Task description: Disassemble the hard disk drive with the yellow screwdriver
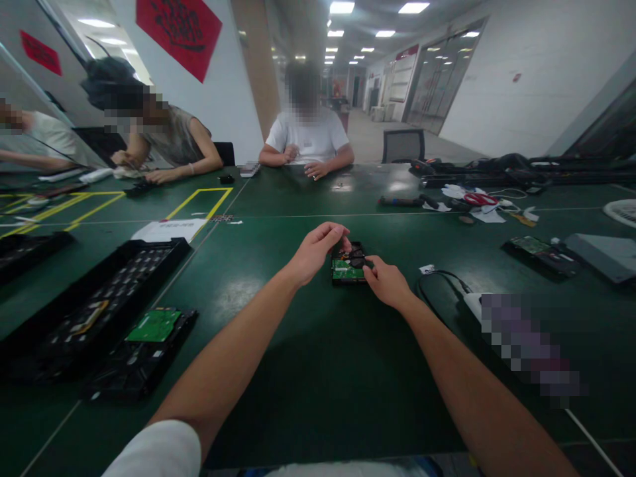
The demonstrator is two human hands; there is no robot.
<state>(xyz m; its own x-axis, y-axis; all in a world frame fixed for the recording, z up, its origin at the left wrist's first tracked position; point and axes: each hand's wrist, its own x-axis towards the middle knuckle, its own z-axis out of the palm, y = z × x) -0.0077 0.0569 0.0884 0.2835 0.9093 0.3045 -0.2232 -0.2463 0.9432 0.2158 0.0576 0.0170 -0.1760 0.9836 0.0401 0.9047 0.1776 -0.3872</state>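
Observation:
A black hard drive [348, 270] with a green circuit board on top lies on the green table [308, 358] in front of me. My left hand [318, 250] hovers over its far left corner, fingers curled in a pinch at the drive's top edge. My right hand [386, 281] rests against the drive's right side, thumb and forefinger pinched on its edge. What the left fingertips hold, if anything, is too small to make out.
Black trays [94, 305] and another drive with a green board [152, 326] sit at my left. A cable and white power strip [472, 301] lie to the right, with more drives [539, 252] beyond. Two people sit across the table, another at far left.

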